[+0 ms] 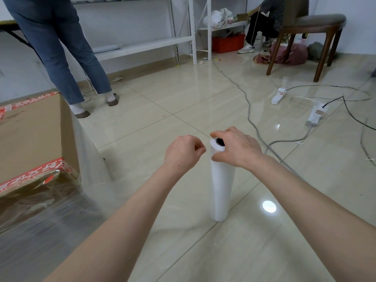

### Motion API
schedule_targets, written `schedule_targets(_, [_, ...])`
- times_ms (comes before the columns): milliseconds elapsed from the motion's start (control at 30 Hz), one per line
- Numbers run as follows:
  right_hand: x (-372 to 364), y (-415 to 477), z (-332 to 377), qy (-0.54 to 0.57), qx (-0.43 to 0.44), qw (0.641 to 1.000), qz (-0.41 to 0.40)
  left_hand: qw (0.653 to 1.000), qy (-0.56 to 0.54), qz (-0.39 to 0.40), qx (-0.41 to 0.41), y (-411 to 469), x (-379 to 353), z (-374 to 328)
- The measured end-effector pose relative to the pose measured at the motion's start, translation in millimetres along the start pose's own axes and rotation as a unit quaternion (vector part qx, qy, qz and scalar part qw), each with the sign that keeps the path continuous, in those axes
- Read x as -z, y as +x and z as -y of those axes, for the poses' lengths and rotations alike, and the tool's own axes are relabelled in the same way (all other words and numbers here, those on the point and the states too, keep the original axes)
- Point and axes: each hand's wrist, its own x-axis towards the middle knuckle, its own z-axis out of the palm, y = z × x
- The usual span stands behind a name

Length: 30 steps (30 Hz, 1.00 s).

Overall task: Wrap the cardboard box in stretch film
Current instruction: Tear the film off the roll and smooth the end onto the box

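A white roll of stretch film (221,186) stands upright on the tiled floor in the middle of the view. My right hand (236,147) grips its top end, fingers around the dark core. My left hand (183,153) hovers just left of the roll's top, fingers curled in with thumb and fingertips pinched together; whether film is between them cannot be told. The cardboard box (32,137) with red printed tape sits at the left edge. Clear film (61,210) covers its near side and spreads over the floor beside it.
A person in jeans (61,47) stands behind the box. Another person sits at the far right by a wooden chair (313,31). Power strips (315,115) and cables (250,106) lie across the floor on the right. White metal shelving (193,29) lines the back wall.
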Motion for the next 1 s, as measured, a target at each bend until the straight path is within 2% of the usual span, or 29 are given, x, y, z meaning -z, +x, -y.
schedule_targets(167, [0.1, 4.9, -1.6, 0.016, -0.004, 1.000, 0.013, 1.000, 0.016, -0.026, -0.002, 0.7, -5.7, -3.7])
schedule_targets(267, [-0.7, 6.2, 0.5, 0.014, 0.009, 0.999, 0.033, 0.999, 0.032, -0.011, 0.015, 2.4, -7.3, -5.2])
schedule_targets(400, [1.7, 6.3, -0.9, 0.001, 0.015, 0.999, 0.049, 0.998, -0.009, 0.045, 0.039, 2.8, -9.6, -5.0])
schedule_targets(533, [5.5, 2.8, 1.1, -0.006, 0.035, 0.998, 0.049, 0.999, 0.026, 0.038, 0.020, 1.5, -10.0, -4.8])
schedule_targets(767, [-7.6, -1.1, 8.8, -0.009, 0.065, 0.997, -0.033, 0.992, 0.120, -0.003, -0.029, -2.1, -3.8, -6.4])
schedule_targets(1000, [-13.7, 0.9, 11.3, -0.025, 0.084, 0.992, -0.095, 0.986, 0.152, -0.027, -0.067, -6.2, -4.6, 0.6])
